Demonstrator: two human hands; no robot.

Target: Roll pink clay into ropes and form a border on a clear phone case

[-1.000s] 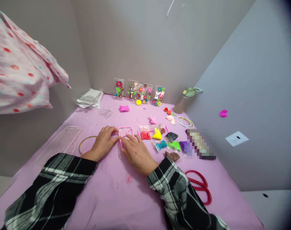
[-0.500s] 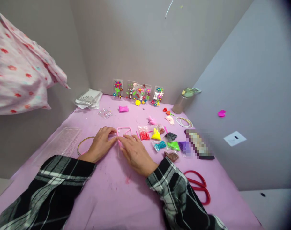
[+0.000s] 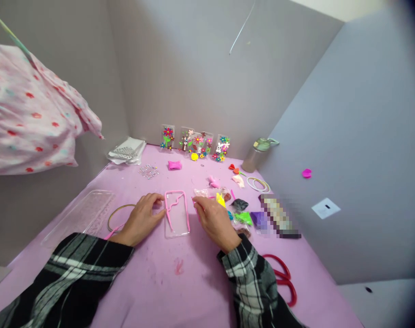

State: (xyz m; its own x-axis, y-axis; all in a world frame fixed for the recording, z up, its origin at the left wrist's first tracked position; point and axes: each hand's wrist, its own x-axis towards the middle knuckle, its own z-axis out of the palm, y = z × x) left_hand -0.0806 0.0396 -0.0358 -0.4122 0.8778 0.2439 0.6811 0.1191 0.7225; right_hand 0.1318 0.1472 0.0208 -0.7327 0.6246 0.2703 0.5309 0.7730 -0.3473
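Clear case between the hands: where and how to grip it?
I'd pinch the case by its near short edge, coming in low from the near side. That edge looks bare, while pink strips line the far edge and the right side. The case appears to lie flat on the table, so that edge would likely need tipping up first.

The left sleeve (image 3: 67,275) and right sleeve (image 3: 255,282) are black plaid — grey and white bands crossed by thin lines — with loose cuffs (image 3: 103,244) at the wrists; the left hand (image 3: 142,216) and right hand (image 3: 213,221) are bare.
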